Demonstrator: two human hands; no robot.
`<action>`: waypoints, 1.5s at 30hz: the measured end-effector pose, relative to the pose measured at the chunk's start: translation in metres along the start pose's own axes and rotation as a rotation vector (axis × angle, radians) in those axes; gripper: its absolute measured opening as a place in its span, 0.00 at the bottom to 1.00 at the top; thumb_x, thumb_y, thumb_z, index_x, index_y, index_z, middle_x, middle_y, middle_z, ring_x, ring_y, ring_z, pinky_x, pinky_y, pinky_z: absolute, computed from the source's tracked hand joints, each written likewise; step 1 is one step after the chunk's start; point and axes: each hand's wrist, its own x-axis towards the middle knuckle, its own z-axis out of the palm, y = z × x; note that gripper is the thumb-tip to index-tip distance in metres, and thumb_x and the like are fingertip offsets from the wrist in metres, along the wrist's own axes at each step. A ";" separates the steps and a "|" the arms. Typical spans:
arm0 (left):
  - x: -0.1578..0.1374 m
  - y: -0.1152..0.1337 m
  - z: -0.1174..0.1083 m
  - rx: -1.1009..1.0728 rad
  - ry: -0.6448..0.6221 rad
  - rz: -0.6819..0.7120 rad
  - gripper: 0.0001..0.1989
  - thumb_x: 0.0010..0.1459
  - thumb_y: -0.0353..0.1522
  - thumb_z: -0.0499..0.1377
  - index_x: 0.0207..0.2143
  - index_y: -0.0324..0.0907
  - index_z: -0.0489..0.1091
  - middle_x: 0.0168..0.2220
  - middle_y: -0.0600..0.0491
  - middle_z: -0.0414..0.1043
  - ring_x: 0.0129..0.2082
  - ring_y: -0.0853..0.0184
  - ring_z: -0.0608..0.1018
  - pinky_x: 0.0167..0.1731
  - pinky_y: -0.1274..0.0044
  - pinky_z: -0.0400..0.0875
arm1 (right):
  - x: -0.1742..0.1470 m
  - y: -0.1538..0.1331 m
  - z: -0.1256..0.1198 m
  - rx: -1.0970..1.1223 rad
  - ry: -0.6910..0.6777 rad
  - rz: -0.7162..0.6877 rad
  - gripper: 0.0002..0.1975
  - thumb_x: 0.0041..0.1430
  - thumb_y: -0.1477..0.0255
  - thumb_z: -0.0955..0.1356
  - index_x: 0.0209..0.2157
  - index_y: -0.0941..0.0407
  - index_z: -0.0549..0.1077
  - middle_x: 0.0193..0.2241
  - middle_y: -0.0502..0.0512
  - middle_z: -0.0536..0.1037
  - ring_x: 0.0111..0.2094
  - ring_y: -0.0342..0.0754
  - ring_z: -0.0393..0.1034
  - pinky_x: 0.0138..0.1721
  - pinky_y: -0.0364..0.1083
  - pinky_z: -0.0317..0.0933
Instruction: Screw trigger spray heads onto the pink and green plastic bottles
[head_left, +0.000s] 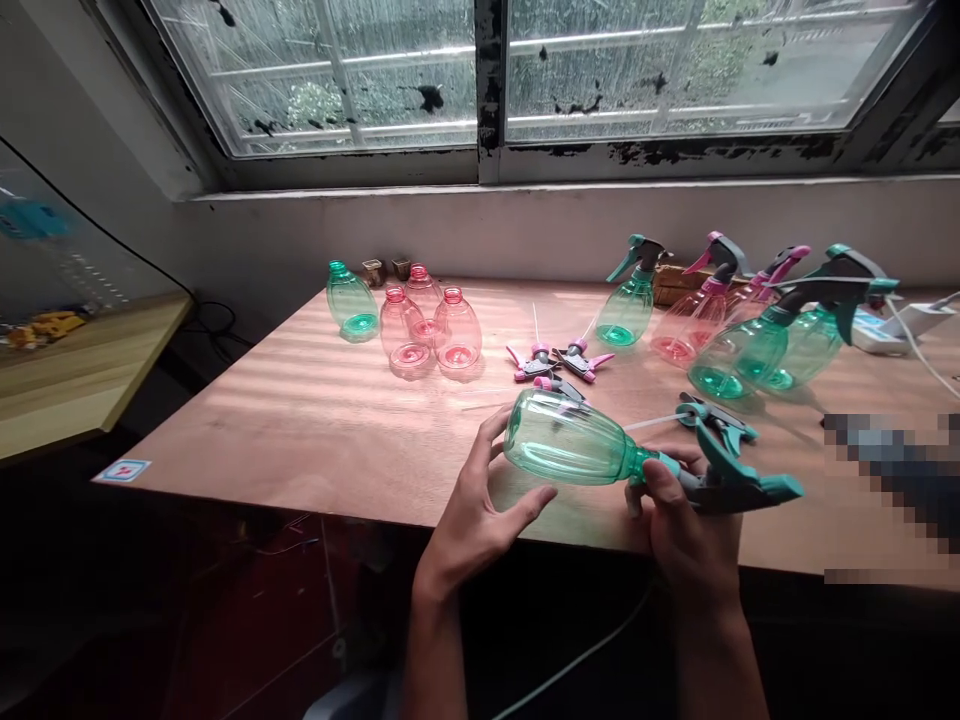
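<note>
A clear green spray bottle point(568, 440) lies sideways in the air over the table's front edge, its base to the left. My right hand point(686, 530) grips it at the neck, thumb on the collar of the teal and grey spray head point(739, 482). Around the bottle's base end, my left hand point(476, 510) is open; its thumb stands apart from the plastic and its fingers are partly hidden behind the base. Just beyond, a loose teal spray head point(721, 424) rests on the wood, with several pink and grey spray heads point(577, 360) to its left.
Pink bottles without heads point(459, 335) and a green one point(351, 305) stand at the back left. Finished-looking green point(626, 305) and pink spray bottles point(679, 320) stand at the back right, near a white power strip point(885, 330). A window wall borders the wooden table point(300, 430).
</note>
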 end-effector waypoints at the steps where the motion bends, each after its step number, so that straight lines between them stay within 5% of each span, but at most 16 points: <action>1: -0.001 -0.001 -0.001 -0.020 0.011 0.014 0.36 0.60 0.36 0.69 0.67 0.53 0.60 0.69 0.47 0.61 0.68 0.52 0.68 0.66 0.62 0.65 | 0.000 0.001 -0.001 0.005 -0.016 0.002 0.11 0.59 0.64 0.77 0.38 0.53 0.75 0.21 0.44 0.75 0.17 0.42 0.68 0.21 0.43 0.62; 5: 0.000 -0.004 -0.002 -0.089 0.069 0.036 0.33 0.60 0.44 0.68 0.65 0.50 0.64 0.66 0.45 0.62 0.66 0.50 0.70 0.63 0.63 0.68 | 0.000 0.003 -0.006 0.022 -0.085 0.005 0.12 0.58 0.65 0.77 0.38 0.53 0.74 0.20 0.44 0.75 0.17 0.43 0.68 0.20 0.42 0.61; 10: 0.005 0.002 0.001 0.093 0.093 0.066 0.28 0.63 0.40 0.66 0.65 0.51 0.69 0.65 0.48 0.64 0.69 0.54 0.65 0.69 0.66 0.58 | -0.001 0.004 -0.008 -0.001 -0.055 0.046 0.14 0.57 0.64 0.78 0.39 0.53 0.73 0.19 0.45 0.76 0.16 0.44 0.68 0.19 0.42 0.60; 18: 0.000 -0.002 0.001 -0.046 0.023 0.031 0.35 0.61 0.32 0.68 0.68 0.55 0.60 0.69 0.50 0.64 0.69 0.56 0.67 0.68 0.65 0.60 | -0.005 -0.001 -0.003 -0.002 -0.018 0.037 0.14 0.58 0.63 0.77 0.39 0.52 0.72 0.21 0.45 0.75 0.17 0.44 0.69 0.20 0.43 0.61; 24: 0.002 -0.003 0.002 -0.035 0.086 -0.019 0.35 0.58 0.39 0.71 0.65 0.49 0.62 0.65 0.46 0.67 0.66 0.54 0.69 0.64 0.66 0.65 | -0.003 0.003 -0.007 -0.069 -0.078 0.014 0.14 0.56 0.63 0.78 0.37 0.54 0.73 0.18 0.45 0.75 0.15 0.44 0.68 0.18 0.43 0.61; 29: 0.006 0.001 0.003 0.101 0.103 0.019 0.30 0.63 0.40 0.66 0.65 0.49 0.66 0.64 0.47 0.66 0.68 0.56 0.67 0.68 0.67 0.59 | -0.004 0.000 -0.003 -0.128 -0.087 0.003 0.12 0.58 0.64 0.77 0.36 0.55 0.75 0.17 0.47 0.75 0.15 0.44 0.68 0.17 0.43 0.62; 35: 0.005 0.001 0.003 0.093 0.072 0.054 0.38 0.61 0.37 0.69 0.70 0.56 0.58 0.71 0.51 0.60 0.73 0.56 0.60 0.72 0.63 0.52 | -0.002 -0.001 0.003 -0.089 0.000 0.004 0.15 0.54 0.63 0.79 0.34 0.56 0.75 0.19 0.48 0.77 0.15 0.45 0.69 0.16 0.43 0.63; 40: 0.001 -0.005 0.003 0.006 0.111 0.019 0.40 0.58 0.37 0.71 0.68 0.53 0.58 0.70 0.47 0.63 0.71 0.54 0.63 0.71 0.62 0.56 | -0.003 0.001 0.001 -0.084 -0.049 0.016 0.14 0.56 0.62 0.78 0.35 0.55 0.76 0.19 0.48 0.76 0.15 0.44 0.68 0.16 0.43 0.63; 45: 0.002 -0.008 0.004 -0.106 0.168 -0.047 0.30 0.61 0.42 0.67 0.61 0.48 0.62 0.66 0.43 0.67 0.66 0.53 0.70 0.64 0.62 0.65 | -0.005 0.001 0.000 -0.104 -0.083 0.017 0.13 0.56 0.64 0.78 0.37 0.55 0.77 0.20 0.48 0.77 0.16 0.45 0.69 0.17 0.43 0.64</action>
